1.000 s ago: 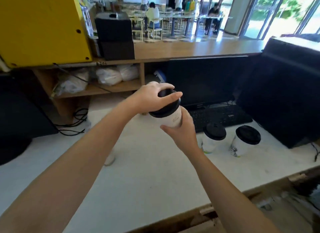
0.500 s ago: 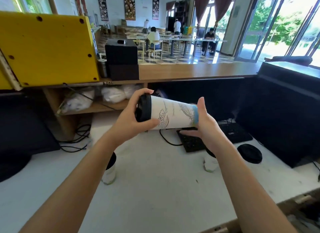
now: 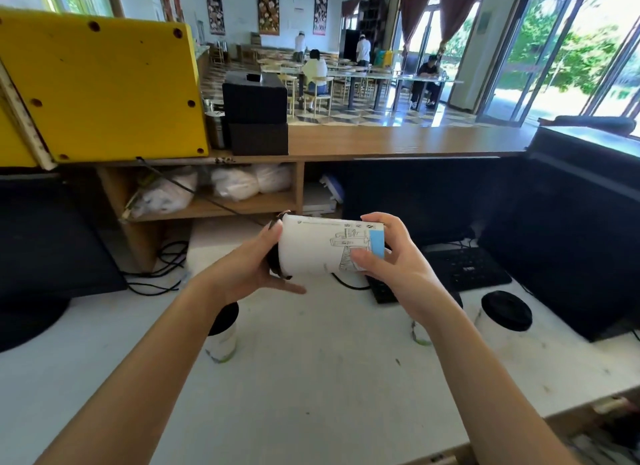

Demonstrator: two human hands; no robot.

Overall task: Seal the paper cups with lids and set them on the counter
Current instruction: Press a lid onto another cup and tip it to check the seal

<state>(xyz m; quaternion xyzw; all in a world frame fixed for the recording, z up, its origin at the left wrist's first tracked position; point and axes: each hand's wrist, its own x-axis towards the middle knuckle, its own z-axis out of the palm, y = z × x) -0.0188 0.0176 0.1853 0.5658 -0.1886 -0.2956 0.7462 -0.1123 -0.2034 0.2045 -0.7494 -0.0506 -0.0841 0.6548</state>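
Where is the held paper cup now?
In the head view, middle: the paper cup lies sideways between the left hand at its lid and the right hand at its base, above the white counter.

The paper cup (image 3: 311,250) in the grip is white with a dark line drawing, and it has a light blue band at the end by the right hand (image 3: 398,267). Its lid (image 3: 273,262), by the left hand (image 3: 249,270), is black. Below the grip, the counter (image 3: 311,378) is whitish with small dark marks. Right of the grip, the keyboard (image 3: 474,267) is black.

Cup (image 3: 320,251) from upright to sideways.
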